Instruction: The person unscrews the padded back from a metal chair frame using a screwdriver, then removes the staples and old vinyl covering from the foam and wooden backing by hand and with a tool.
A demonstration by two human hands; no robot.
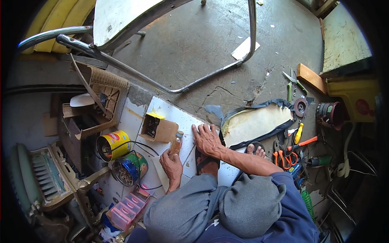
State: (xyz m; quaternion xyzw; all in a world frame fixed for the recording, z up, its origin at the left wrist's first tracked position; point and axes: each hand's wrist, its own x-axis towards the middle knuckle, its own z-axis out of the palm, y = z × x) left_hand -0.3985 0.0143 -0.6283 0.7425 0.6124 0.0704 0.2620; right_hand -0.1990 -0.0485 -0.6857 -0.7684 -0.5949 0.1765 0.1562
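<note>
Grey concrete floor (182, 52) fills the far half of my feed, meeting a patch of white tiles (172, 111) in front of the seated person. On those tiles I can see both bare hands at work. The left hand (172, 165) is curled around a stubby brown thing (176, 147) that points away from the person; from my end I can't tell what it is. The right hand (207, 141) lies palm down just to the right of it, fingers extended, and I can't make out whether anything is under the palm.

Just beyond the left hand I have a cardboard box (165, 130) with small dark bits inside. Further left are a yellow tin (118, 143) lying tilted, a blue-and-green tin (140, 164) with small metal pieces in it, and a pink see-through case (126, 211).

Right of the right hand, near its fingers, I get a long cream panel (259, 126) edged with dark cloth (239, 110). Past it I pick out orange-handled scissors (288, 161), a yellow screwdriver (298, 133), green-handled shears (289, 92) and a wooden block (311, 77).

Farthest out, at the top of my view, a bent metal frame (133, 75) stands under a white board (121, 20).
</note>
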